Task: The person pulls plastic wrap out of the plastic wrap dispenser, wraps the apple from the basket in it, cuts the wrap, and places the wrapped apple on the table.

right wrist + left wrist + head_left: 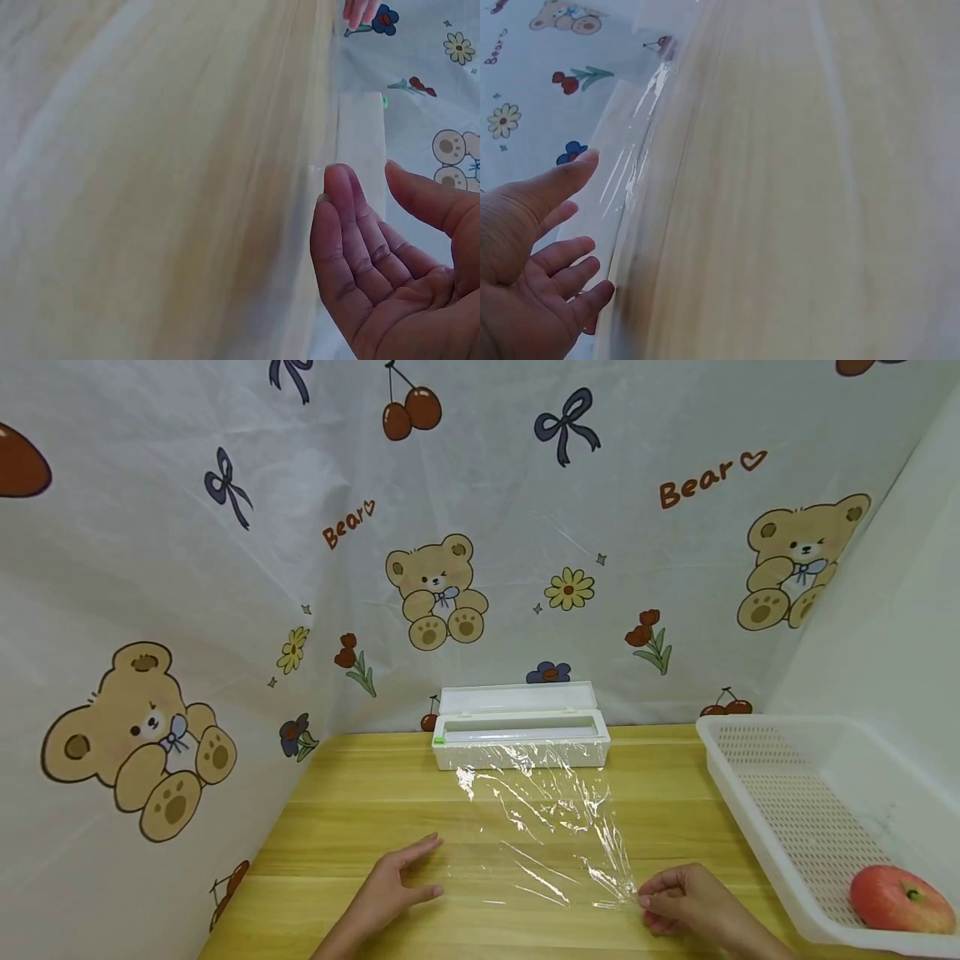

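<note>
While clear film (517,835) stretches over the table (337,806) from the white box (468,757), its lid (517,697) raised, the head view shows me the left hand (386,889) beside the sheet's left edge and the right hand (686,897) at its near right corner. A basket (750,843) with an apple (900,900) stands rightward. From the left wrist, the fingers spread wide, holding nothing. From the right wrist, thumb and fingers stand apart too — whether the fingertips touch film, I can't tell. Drawing out and spreading film seems the step — next probably calls for pinching both near corners.
</note>
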Tool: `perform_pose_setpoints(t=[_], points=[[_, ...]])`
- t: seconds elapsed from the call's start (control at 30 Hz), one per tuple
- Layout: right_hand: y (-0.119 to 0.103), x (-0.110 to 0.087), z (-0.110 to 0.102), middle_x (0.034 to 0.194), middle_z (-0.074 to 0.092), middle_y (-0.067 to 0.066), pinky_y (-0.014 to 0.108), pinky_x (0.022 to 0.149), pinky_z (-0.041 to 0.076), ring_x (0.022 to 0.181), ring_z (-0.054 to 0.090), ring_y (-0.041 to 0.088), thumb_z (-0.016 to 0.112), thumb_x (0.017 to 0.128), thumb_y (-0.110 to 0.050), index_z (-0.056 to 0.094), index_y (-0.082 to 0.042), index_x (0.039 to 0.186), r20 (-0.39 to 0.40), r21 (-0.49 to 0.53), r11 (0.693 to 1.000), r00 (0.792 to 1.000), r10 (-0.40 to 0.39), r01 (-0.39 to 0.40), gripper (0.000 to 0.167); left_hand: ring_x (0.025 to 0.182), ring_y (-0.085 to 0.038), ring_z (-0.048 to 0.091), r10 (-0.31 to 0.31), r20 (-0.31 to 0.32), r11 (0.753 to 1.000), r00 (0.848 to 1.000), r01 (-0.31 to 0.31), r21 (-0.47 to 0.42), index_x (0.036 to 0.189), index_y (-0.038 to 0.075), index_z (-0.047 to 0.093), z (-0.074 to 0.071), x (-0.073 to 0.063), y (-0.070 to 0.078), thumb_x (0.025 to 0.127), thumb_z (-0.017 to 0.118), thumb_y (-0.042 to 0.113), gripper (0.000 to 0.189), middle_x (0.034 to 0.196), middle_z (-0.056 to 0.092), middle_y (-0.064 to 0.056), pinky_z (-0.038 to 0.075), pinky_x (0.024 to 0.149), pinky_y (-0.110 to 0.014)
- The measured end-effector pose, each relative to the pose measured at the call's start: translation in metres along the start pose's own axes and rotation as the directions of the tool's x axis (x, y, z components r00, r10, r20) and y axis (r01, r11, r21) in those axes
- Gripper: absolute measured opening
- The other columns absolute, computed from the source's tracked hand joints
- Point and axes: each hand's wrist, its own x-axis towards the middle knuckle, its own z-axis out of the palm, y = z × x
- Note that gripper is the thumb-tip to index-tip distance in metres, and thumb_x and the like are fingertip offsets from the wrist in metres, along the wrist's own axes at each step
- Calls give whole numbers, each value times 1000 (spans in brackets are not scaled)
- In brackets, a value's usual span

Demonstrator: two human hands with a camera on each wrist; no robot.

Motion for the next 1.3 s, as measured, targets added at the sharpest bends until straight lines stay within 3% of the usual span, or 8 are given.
perform_pose_setpoints(t=[0.1,0.27,0.4,0.57,0.7,0.97,1.2,1.3], points=[[-2,-3,-2,86,72,18,36,67,63,75,72,26,67,96,-5,66,16,106,-17,-41,998,999,-40,39,24,144,-37,38,6,30,1000,1000,-5,-13,146,9,55,1,1,-3,83,85,24,71,155,45,-11,31,117,-42],[-17,-11,-7,89,73,15,32,70,61,78,70,19,68,97,-12,64,15,114,-6,-119,987,994,-110,109,33,144,-33,40,19,30,1000,999,-19,4,146,10,55,0,4,-10,82,85,27,72,154,47,-7,31,115,-26],[-30,-16,-12,89,74,9,29,70,59,77,69,15,66,99,-15,63,13,118,-3,-180,967,982,-187,183,34,144,-32,40,24,38,1000,999,-25,19,146,9,54,-1,8,-13,83,84,28,72,153,48,-6,31,116,-27],[-44,-23,-20,91,75,1,27,70,59,78,70,12,63,101,-11,64,12,119,-20,-225,950,974,-227,217,30,144,-32,40,31,48,999,998,-32,27,147,9,53,-1,14,-16,85,82,30,72,153,47,-7,33,116,-28],[-56,-30,-26,94,76,-3,24,71,58,81,70,9,63,101,-14,66,7,121,-60,-300,931,970,-236,208,29,144,-31,40,29,59,1000,998,-29,6,148,9,53,-2,17,-18,85,82,29,72,153,47,-5,33,113,-20],[-71,-47,-50,105,76,6,23,72,59,88,72,8,63,102,-18,67,1,125,-152,-369,918,964,-217,148,30,145,-33,37,31,67,999,997,-30,-14,147,8,53,-1,18,-19,84,84,27,73,153,47,-6,30,111,-14],[-69,-62,-78,111,75,-4,21,71,57,94,71,6,64,102,-21,68,-7,129,-252,-438,896,948,-196,69,31,148,-30,33,28,99,999,995,-26,-20,147,8,53,-2,19,-22,85,82,29,72,155,45,-3,27,108,-8],[-61,-67,-92,112,75,-6,19,72,56,95,71,4,65,101,-13,68,-5,127,-253,-459,880,932,-260,120,28,147,-32,33,41,103,999,994,-40,-15,147,7,53,-1,20,-22,86,81,30,71,155,45,-5,28,110,-10]])
